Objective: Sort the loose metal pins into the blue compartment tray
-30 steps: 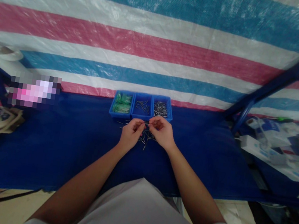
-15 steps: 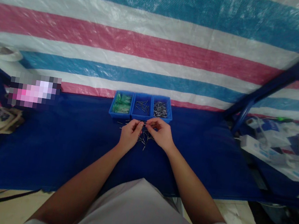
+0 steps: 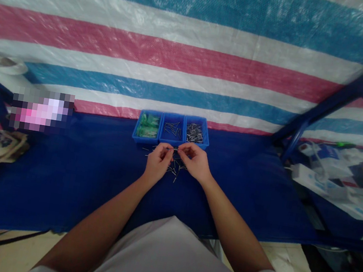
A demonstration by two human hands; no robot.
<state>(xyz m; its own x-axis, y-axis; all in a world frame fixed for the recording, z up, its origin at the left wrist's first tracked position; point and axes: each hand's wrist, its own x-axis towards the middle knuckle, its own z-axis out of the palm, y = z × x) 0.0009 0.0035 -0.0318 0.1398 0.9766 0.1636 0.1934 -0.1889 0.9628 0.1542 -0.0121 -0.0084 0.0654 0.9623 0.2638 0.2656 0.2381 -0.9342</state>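
So that they stay within reach, I judge, loose metal pins [image 3: 175, 170] lie scattered between the near and far edges of the blue table [image 3: 92, 177]. Just above: left hand [image 3: 159, 160] and right hand [image 3: 195, 162], thumbs and fingers pinched on one thin metal piece [image 3: 175, 149], held crosswise, probably to steady both ends. At the far edge, well in from the corners: three abutting blue bins, presumably for sorting. Left bin [image 3: 142, 140], green packets [image 3: 148, 126]; middle bin [image 3: 172, 118], few pins; right bin [image 3: 197, 120], many. Behind: striped sheeting [image 3: 180, 55].

The table [image 3: 85, 176] leaves room outside the left hand [image 3: 157, 164] and right hand [image 3: 196, 162]; three bins [image 3: 171, 141] stand just ahead; loose pins [image 3: 175, 170] obstruct the space between.
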